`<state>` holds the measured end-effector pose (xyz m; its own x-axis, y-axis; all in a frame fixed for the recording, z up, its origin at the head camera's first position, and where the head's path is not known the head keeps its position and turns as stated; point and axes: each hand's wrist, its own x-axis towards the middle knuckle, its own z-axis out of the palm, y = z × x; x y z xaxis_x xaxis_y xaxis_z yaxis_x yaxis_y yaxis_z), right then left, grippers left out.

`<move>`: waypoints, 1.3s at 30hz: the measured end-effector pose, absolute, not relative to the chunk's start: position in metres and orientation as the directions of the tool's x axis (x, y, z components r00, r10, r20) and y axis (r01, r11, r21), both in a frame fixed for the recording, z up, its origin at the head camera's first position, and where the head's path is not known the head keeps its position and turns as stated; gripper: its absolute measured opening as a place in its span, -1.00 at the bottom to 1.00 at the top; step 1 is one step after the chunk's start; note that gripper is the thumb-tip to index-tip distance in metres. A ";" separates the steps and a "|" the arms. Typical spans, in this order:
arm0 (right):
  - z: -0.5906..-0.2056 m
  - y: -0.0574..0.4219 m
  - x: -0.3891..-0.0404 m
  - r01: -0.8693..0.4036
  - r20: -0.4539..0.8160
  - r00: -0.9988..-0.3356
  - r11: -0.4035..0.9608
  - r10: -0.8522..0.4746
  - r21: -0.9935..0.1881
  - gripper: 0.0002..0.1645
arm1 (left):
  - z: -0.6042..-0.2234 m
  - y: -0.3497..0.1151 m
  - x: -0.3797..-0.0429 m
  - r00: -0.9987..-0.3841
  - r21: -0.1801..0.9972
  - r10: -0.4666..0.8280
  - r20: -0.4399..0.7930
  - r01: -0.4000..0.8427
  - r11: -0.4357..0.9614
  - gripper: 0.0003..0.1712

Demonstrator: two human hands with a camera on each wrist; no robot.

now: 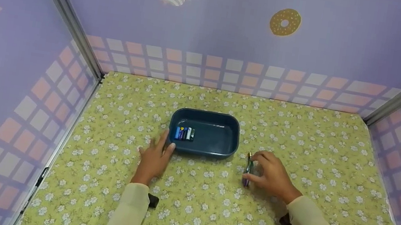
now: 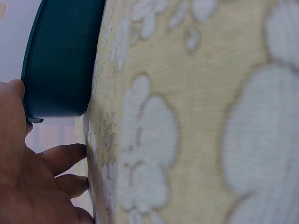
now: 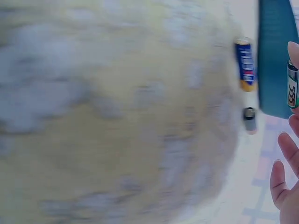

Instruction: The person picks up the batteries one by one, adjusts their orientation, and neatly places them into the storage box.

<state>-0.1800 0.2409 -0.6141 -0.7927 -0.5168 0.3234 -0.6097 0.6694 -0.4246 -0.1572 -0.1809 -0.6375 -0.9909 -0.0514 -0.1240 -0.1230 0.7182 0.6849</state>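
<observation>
A dark teal plastic tray (image 1: 202, 153) sits on the flowered cloth with several batteries (image 1: 184, 134) side by side at its left end. My left hand (image 1: 153, 160) rests at the tray's near left corner, thumb and index finger against the rim; its other fingertips touch the cloth in the left wrist view. To the right of the tray, my right hand (image 1: 270, 174) pinches a green battery (image 3: 293, 86) marked 555 between thumb and finger. Near it on the cloth lie a blue and gold battery (image 3: 245, 64) and a dark-ended battery (image 3: 250, 120).
Yellow-green flowered cloth (image 1: 194, 207) covers the table. Purple panels (image 1: 221, 24) with printed tiles and sweets close off the back and both sides, joined by grey metal posts (image 1: 67, 17) at the corners.
</observation>
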 end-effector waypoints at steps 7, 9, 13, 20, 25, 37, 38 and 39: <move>-0.594 0.224 -0.199 -0.630 0.377 -0.776 0.639 -0.506 -0.441 -0.40 | -0.637 -0.181 -0.158 -0.990 0.684 -0.057 -0.127 -0.129 0.718 -0.20; -0.590 0.218 -0.204 -0.637 0.393 -0.770 0.627 -0.502 -0.448 -0.40 | -0.637 -0.181 -0.157 -0.990 0.685 -0.059 -0.128 -0.132 0.716 -0.19; -0.583 0.204 -0.214 -0.651 0.421 -0.759 0.597 -0.496 -0.470 -0.38 | -0.636 -0.181 -0.158 -0.991 0.683 -0.046 -0.127 -0.121 0.720 -0.15; -0.573 0.177 -0.230 -0.636 0.405 -0.771 0.581 -0.491 -0.507 -0.32 | -0.637 -0.182 -0.157 -0.991 0.684 -0.041 -0.126 -0.117 0.720 -0.14; -0.568 0.157 -0.241 -0.614 0.372 -0.787 0.573 -0.491 -0.543 -0.31 | -0.638 -0.181 -0.157 -0.991 0.693 -0.044 -0.124 -0.118 0.712 -0.17; -0.565 0.112 -0.263 -0.577 0.298 -0.809 0.588 -0.506 -0.567 -0.32 | -0.638 -0.182 -0.156 -0.991 0.710 -0.045 -0.123 -0.120 0.694 -0.15; -0.565 0.109 -0.265 -0.578 0.299 -0.809 0.588 -0.507 -0.566 -0.32 | -0.638 -0.182 -0.156 -0.991 0.711 -0.046 -0.124 -0.122 0.692 -0.15; -0.566 0.105 -0.267 -0.580 0.300 -0.806 0.583 -0.510 -0.569 -0.32 | -0.638 -0.182 -0.156 -0.991 0.711 -0.044 -0.124 -0.120 0.693 -0.14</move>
<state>-0.2665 0.1054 -0.5660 -0.8064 -0.5098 0.2996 -0.5800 0.5829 -0.5691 -0.1560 -0.1818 -0.6377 -0.9913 -0.0445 -0.1240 -0.1201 0.6926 0.7113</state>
